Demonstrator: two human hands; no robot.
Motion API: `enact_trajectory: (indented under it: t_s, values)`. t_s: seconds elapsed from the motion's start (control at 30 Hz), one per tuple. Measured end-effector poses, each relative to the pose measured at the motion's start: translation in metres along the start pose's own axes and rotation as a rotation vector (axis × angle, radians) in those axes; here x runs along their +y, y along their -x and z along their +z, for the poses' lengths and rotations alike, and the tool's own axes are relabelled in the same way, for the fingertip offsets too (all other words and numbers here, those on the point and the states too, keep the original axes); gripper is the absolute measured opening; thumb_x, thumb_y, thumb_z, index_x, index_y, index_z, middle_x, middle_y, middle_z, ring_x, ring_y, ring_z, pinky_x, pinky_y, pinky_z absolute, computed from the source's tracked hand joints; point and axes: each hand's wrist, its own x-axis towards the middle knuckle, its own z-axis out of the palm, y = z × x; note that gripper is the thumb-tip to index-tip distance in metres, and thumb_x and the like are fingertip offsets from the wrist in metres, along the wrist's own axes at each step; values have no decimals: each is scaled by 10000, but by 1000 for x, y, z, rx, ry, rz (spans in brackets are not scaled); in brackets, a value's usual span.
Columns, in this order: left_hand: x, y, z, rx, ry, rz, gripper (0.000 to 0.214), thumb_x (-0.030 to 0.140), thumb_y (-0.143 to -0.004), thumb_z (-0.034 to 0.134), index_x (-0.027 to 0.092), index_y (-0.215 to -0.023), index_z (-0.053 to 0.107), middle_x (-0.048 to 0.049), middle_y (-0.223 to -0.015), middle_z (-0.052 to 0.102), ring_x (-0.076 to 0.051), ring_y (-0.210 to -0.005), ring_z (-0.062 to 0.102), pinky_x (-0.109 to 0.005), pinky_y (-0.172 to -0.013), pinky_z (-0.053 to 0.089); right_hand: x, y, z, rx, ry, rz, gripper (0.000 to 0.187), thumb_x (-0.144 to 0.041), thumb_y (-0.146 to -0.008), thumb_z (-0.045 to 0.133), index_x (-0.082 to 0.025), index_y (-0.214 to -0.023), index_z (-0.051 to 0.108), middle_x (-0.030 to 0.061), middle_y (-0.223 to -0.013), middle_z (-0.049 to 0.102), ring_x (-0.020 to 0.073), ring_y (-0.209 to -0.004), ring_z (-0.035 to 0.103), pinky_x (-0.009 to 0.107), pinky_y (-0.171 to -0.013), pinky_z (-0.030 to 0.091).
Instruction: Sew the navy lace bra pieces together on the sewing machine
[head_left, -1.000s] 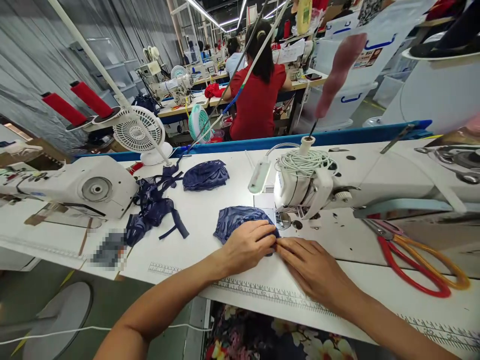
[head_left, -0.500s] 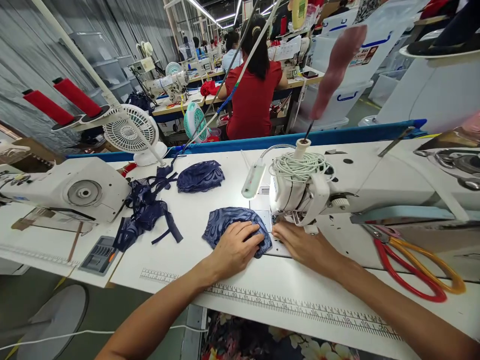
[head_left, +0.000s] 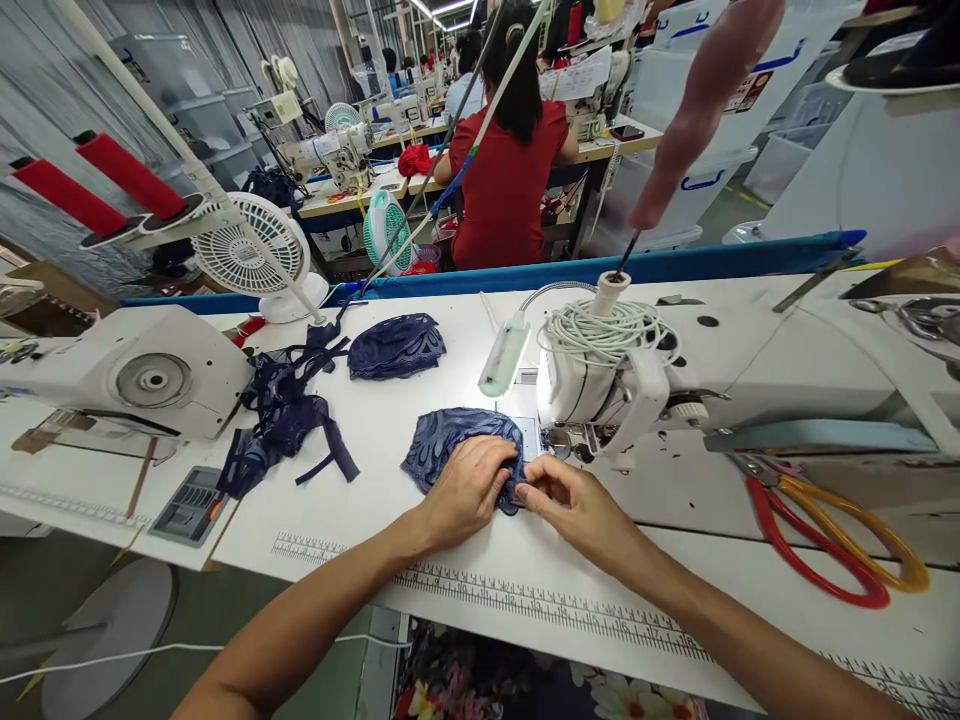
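Observation:
A navy lace bra cup [head_left: 433, 440] lies on the white table just left of the sewing machine's needle area [head_left: 574, 440]. My left hand [head_left: 471, 485] presses over the cup, its fingers curled and closed on the fabric near the right edge. From the other side, my right hand [head_left: 574, 500] pinches that edge between thumb and fingers. Part of the edge is hidden beneath my fingers. Behind it lies a second navy lace cup [head_left: 397, 346]. Navy straps and fabric pieces [head_left: 289, 420] are heaped to the left.
Orange-and-red-handled scissors [head_left: 832, 530] lie at the right by the machine. A small lamp [head_left: 504, 355] hangs beside the machine head. Another machine [head_left: 161, 375], a white fan [head_left: 255, 245] and a grey calculator-like box [head_left: 187, 507] are at the left. A person in red [head_left: 502, 190] sits ahead.
My right hand has come away from the needle area, toward me and left, onto the cup's edge. My left hand has curled in closer. The view has shifted slightly.

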Motion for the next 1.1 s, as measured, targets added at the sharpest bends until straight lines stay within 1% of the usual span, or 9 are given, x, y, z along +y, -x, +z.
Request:
enact_trajectory:
  t_s: [0.1,0.2,0.37,0.47,0.53,0.63,0.8,0.97,1.1]
  values:
    - [3,-1,-1,-26,-20,8,320,253,-993,405,211,-1288,522,-100,-1238,629,-224,-1211,541,-421,-1043,450,4,-1,-1,34,-60,104,147,-373,-849,525,-231,-838,494,-45,-627,546,135,-543,553,270,-528,469]
    - [9,-5,-3,-72,-117,7,310,250,-991,439,251,-1272,570,-85,-1277,611,-237,-1207,535,-429,-1014,451,11,3,-4,116,73,112,205,-300,-812,543,-235,-998,484,-78,-585,526,135,-490,533,262,-503,428]
    - [13,-14,-2,-105,-228,15,318,165,-953,462,232,-1227,608,-90,-1314,592,-255,-1214,520,-437,-988,450,20,17,-13,219,739,-275,177,-265,-944,454,-222,-1019,609,23,-798,644,161,-681,614,276,-553,393]
    - [10,-18,1,-80,-222,10,369,175,-937,463,178,-1296,550,-101,-1354,576,-254,-1252,497,-437,-1039,425,24,21,-20,237,879,-525,230,-210,-978,426,-194,-1035,649,76,-997,666,176,-860,631,295,-675,424]
    - [7,-23,4,-83,-229,5,442,181,-908,478,157,-1349,499,-104,-1390,556,-275,-1304,459,-479,-1106,362,27,22,-23,238,889,-602,238,-178,-972,445,-182,-1095,649,83,-1042,663,180,-884,626,307,-718,419]
    - [2,-33,7,-135,-236,3,479,171,-861,491,176,-1340,509,-94,-1409,544,-288,-1346,423,-514,-1157,283,33,21,-23,279,933,-565,274,-200,-982,453,-170,-1184,634,82,-977,668,162,-778,605,310,-693,396]
    - [-5,-49,6,-173,-245,15,450,166,-852,488,199,-1297,544,-76,-1375,570,-274,-1345,427,-480,-1150,302,38,20,-21,261,1035,-502,362,-275,-1010,404,-150,-1295,590,102,-995,665,152,-721,567,312,-679,393]
    - [-10,-50,3,-181,-303,83,378,186,-883,482,176,-1246,587,-96,-1323,601,-271,-1302,461,-463,-1126,331,35,21,-24,272,1000,-507,333,-260,-1003,438,-153,-1268,609,72,-951,660,168,-758,547,329,-706,351]
    - [-7,-42,2,-92,-358,210,332,145,-878,502,181,-1187,619,-99,-1234,649,-267,-1226,521,-501,-1097,341,30,24,-25,271,948,-522,277,-256,-988,478,-173,-1180,659,36,-862,645,159,-738,521,339,-742,330]
